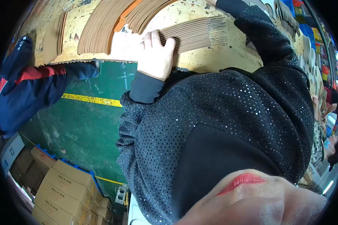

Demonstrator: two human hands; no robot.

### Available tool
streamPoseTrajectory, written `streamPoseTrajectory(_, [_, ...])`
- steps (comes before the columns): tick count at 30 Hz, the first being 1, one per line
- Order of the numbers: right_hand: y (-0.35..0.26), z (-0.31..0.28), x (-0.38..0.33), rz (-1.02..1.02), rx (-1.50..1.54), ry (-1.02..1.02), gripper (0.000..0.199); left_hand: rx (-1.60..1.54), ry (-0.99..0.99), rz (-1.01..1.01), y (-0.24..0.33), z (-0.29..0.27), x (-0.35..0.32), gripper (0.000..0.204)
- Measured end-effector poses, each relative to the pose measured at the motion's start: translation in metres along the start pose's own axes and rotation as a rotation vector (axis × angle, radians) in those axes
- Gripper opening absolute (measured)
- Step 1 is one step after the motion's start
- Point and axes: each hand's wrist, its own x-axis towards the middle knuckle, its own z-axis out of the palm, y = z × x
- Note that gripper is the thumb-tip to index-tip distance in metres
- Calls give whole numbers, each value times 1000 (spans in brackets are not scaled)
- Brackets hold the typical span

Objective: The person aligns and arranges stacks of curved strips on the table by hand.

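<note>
A: Where is the left hand (156,56)?

B: It lies flat on the near end of a stack of brown cardboard strips (199,33), fingers spread and stretched over the edges of the strips, palm down; it presses rather than grips, with nothing closed inside it.

A: And the right hand?

B: I cannot tell; the right sleeve (259,33), black and sequinned, reaches up past the far end of the same stack and the hand itself leaves the picture at the top edge.

A: What carries the stack?

B: A worn yellowish surface (214,60), its paint chipped; the stack lies on its side between the left hand and the right sleeve.

A: Anything else near the hands?

B: Just left of the left hand, a fanned row of cardboard pieces (101,26) curves across the surface, with an orange piece (125,17) among them; further left a person in a dark blue and red jacket (22,86) stands at the surface; below the left hand is a green floor (86,127) with a yellow line (92,99); well below, brown cartons (60,187) are stacked.
</note>
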Motion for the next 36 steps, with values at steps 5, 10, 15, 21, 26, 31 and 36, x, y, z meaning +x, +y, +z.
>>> streamPoseTrajectory(5, [11,-12,-21,-163,500,442,17,10,-3,13,6,-4,6,46])
streamPoseTrajectory(10, [-62,-25,-42,-621,350,92,21,29,0,-2,4,3,2,46])
streamPoseTrajectory(15, [-60,-11,-38,-790,546,130,25,32,75,20,6,4,2,29])
streamPoseTrajectory(21, [-63,-33,-40,-651,470,-104,28,-39,40,-8,3,3,-1,44])
streamPoseTrajectory(26, [-76,-38,-38,-569,537,-215,28,11,34,6,3,6,2,57])
streamPoseTrajectory(31, [-78,-22,-31,-636,684,-159,27,20,59,2,2,10,2,57])
streamPoseTrajectory(36, [-79,-21,-27,-656,733,-85,21,7,73,-6,1,6,2,59])
